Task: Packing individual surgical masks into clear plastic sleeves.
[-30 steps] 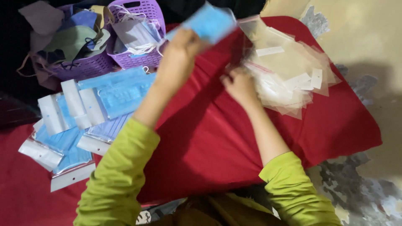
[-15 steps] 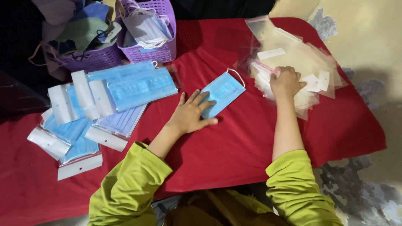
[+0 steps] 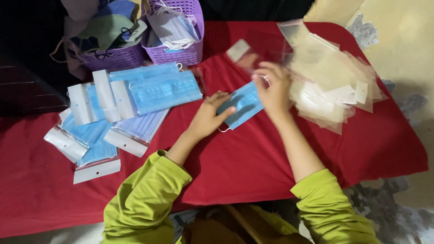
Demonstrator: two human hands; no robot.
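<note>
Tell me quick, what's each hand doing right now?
Left hand: open, fingers resting on the blue face mask.
Right hand: closed on a clear plastic bag.

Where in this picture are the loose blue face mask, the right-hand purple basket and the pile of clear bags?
Blue face mask [image 3: 242,105]: head view, pleated middle.
Purple basket [image 3: 181,54]: head view, front wall.
Pile of clear bags [image 3: 330,86]: head view, top of the pile.

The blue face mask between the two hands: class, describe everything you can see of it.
The blue face mask is a flat, pleated rectangle of thin, cloth-like material with a white ear loop showing at its lower left corner. It lies tilted on the red cloth. The left hand presses its left end; the right hand covers its right end.
</note>
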